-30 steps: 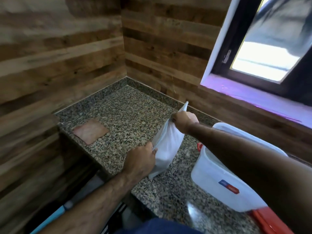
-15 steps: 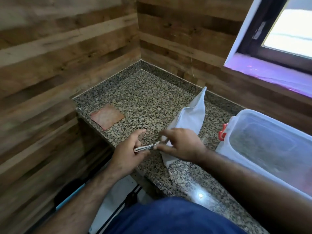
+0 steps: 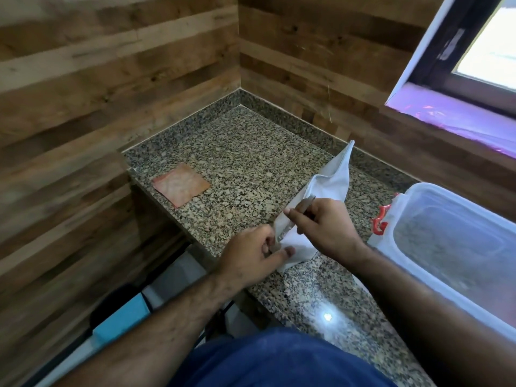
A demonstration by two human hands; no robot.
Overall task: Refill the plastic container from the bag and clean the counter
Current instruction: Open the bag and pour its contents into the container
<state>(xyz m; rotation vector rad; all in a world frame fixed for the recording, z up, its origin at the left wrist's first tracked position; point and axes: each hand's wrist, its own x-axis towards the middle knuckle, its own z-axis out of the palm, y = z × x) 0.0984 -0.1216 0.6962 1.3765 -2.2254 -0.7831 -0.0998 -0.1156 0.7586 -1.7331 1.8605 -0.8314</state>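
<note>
Lying on the speckled granite counter [image 3: 245, 163], the white plastic bag [image 3: 333, 180] points its far corner up toward the wood-panelled wall [image 3: 321, 65], seen from the head camera; the left hand [image 3: 251, 255] pinches the bag's near end between thumb and curled fingers, along with the lower end of a thin grey strip [image 3: 290, 222] at the bag's edge; the right hand [image 3: 325, 227] has its fingers curled round the upper part of that same strip, just above the left hand, the two hands almost touching; what the bag holds cannot be told, since it is opaque; just beside it on the right stands the translucent rectangular plastic container [image 3: 458, 247], open-topped, with a red latch [image 3: 379, 222] on its near-left end; inside it only a blurred greyish-green patch shows, too unclear to name; a flat square orange-pink cloth [image 3: 181, 184] lies well apart near the counter's left edge; a dark-framed window [image 3: 474, 51] sits above the container.
</note>
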